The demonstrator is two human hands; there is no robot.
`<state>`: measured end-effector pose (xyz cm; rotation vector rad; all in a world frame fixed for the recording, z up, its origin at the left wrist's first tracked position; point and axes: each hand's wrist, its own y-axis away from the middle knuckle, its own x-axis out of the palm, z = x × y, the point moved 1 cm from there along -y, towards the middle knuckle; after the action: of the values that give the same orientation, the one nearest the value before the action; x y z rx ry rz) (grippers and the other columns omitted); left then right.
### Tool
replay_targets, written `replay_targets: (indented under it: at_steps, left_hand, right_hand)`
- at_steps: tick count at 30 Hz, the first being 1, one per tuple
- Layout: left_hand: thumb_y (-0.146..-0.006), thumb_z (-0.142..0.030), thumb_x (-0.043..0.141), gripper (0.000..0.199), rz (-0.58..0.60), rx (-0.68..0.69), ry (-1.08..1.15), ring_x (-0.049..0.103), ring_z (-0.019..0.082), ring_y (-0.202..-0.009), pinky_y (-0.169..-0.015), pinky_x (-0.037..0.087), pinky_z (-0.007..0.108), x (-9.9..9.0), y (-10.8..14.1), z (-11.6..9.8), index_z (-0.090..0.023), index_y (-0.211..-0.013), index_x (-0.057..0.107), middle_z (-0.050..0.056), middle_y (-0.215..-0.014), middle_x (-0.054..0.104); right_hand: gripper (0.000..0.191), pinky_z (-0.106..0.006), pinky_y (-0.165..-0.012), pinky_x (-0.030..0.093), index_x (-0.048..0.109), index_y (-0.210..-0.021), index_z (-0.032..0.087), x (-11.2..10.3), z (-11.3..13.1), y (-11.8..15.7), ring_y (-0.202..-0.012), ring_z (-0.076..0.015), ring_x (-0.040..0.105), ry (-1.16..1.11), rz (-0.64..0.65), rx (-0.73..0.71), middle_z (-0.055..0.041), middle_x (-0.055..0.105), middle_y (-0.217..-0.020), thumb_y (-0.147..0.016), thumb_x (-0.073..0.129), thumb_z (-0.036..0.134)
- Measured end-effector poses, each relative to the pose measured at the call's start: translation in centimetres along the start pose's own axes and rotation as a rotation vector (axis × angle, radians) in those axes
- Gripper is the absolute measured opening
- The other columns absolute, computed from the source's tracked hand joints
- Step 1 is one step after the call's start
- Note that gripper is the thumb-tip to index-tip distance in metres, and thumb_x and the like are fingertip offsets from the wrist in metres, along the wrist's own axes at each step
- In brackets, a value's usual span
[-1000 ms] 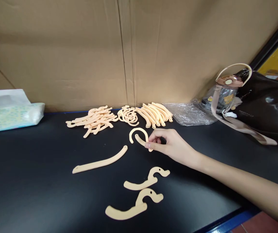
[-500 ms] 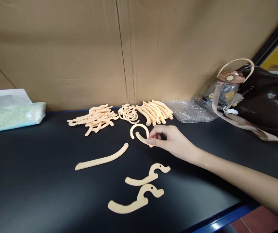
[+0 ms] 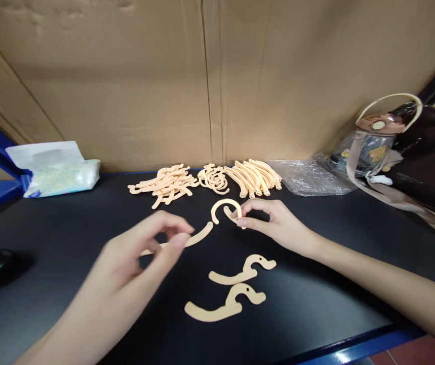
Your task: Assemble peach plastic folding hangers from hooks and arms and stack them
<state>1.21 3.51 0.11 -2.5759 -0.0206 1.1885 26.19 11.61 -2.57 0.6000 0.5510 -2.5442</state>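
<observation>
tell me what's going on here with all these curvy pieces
A person's right hand is holding a pale hook-shaped piece above the black table. The left hand is in front of a long curved strip, hiding part of it; whether they touch can't be told. Nearer the person lie two hooked arms, each with a small hole. At the back sit three piles: jumbled arms, hooks and long strips.

The left grip (image 3: 126, 266) is loosely curled; the right grip (image 3: 282, 223) is pinched together.
</observation>
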Motion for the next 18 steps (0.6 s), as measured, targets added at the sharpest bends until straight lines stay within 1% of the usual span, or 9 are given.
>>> replay_targets:
  at_steps: [2, 3, 5, 7, 10, 13, 15, 18]
  left_hand:
    - [-0.088, -0.052, 0.049, 0.030, 0.116, 0.025, -0.069, 0.059, 0.014, -0.071, -0.058, 0.047, 0.024, 1.1, -1.6, -0.2, -0.025, -0.094, 0.060, -0.002, -0.089, 0.062]
    - [-0.088, -0.053, 0.050, 0.030, 0.150, 0.037, -0.126, 0.060, 0.016, -0.076, -0.061, 0.048, 0.025, 1.7, -2.3, -0.1, -0.025, -0.093, 0.059, -0.001, -0.091, 0.062]
    - [-0.085, -0.053, 0.053, 0.030, 0.169, 0.064, -0.273, 0.061, 0.020, -0.085, -0.067, 0.048, 0.029, 2.8, -3.5, 0.3, -0.024, -0.092, 0.057, 0.000, -0.096, 0.062]
    - [-0.084, -0.054, 0.054, 0.032, 0.180, 0.096, -0.352, 0.060, 0.021, -0.087, -0.069, 0.047, 0.032, 3.6, -4.0, 0.8, -0.023, -0.094, 0.056, 0.001, -0.099, 0.061]
    - [-0.085, -0.056, 0.052, 0.034, 0.178, 0.151, -0.360, 0.060, 0.021, -0.087, -0.070, 0.047, 0.032, 4.0, -3.9, 1.0, -0.024, -0.099, 0.054, 0.000, -0.098, 0.060]
    - [-0.088, -0.051, 0.052, 0.029, 0.182, 0.188, -0.342, 0.059, 0.020, -0.090, -0.071, 0.047, 0.031, 4.0, -3.3, 1.1, -0.024, -0.099, 0.053, -0.001, -0.098, 0.059]
    - [-0.089, -0.047, 0.051, 0.025, 0.186, 0.180, -0.330, 0.059, 0.019, -0.091, -0.071, 0.047, 0.030, 4.0, -3.0, 1.2, -0.025, -0.099, 0.053, -0.001, -0.099, 0.059]
    - [-0.089, -0.045, 0.052, 0.024, 0.180, 0.148, -0.312, 0.059, 0.018, -0.092, -0.072, 0.047, 0.030, 4.1, -2.8, 1.4, -0.025, -0.103, 0.053, -0.002, -0.100, 0.059]
  right_hand:
    - [0.014, -0.026, -0.081, 0.043, 0.065, -0.087, 0.020, 0.2, 0.0, 0.1, -0.088, -0.0147, 0.062, 0.039, 0.043, 0.015, 0.0013, 0.069, -0.091, -0.088, 0.061, 0.034]
    - [0.013, -0.026, -0.079, 0.043, 0.066, -0.087, 0.021, 0.2, 0.1, 0.1, -0.087, -0.0150, 0.062, 0.067, 0.046, 0.026, 0.0012, 0.069, -0.090, -0.088, 0.061, 0.033]
    - [0.013, -0.026, -0.075, 0.044, 0.065, -0.086, 0.021, 0.1, 0.3, 0.1, -0.082, -0.0150, 0.063, 0.129, 0.017, 0.050, 0.0014, 0.069, -0.086, -0.089, 0.059, 0.032]
    - [0.015, -0.026, -0.072, 0.044, 0.063, -0.082, 0.021, -0.1, 0.5, 0.2, -0.078, -0.0148, 0.064, 0.180, -0.028, 0.076, 0.0018, 0.070, -0.081, -0.089, 0.058, 0.032]
    - [0.017, -0.027, -0.073, 0.045, 0.061, -0.077, 0.021, -0.4, 0.5, 0.3, -0.076, -0.0149, 0.066, 0.195, -0.075, 0.099, 0.0024, 0.071, -0.077, -0.089, 0.057, 0.033]
    - [0.019, -0.028, -0.074, 0.046, 0.059, -0.076, 0.021, -0.6, 0.4, 0.3, -0.073, -0.0148, 0.067, 0.179, -0.105, 0.115, 0.0029, 0.070, -0.074, -0.089, 0.057, 0.035]
    - [0.019, -0.028, -0.073, 0.047, 0.059, -0.077, 0.021, -0.6, 0.3, 0.3, -0.070, -0.0150, 0.067, 0.170, -0.116, 0.131, 0.0029, 0.070, -0.073, -0.089, 0.057, 0.036]
    - [0.019, -0.028, -0.073, 0.047, 0.059, -0.077, 0.020, -0.6, 0.4, 0.4, -0.072, -0.0155, 0.067, 0.163, -0.124, 0.123, 0.0023, 0.070, -0.073, -0.089, 0.058, 0.036]
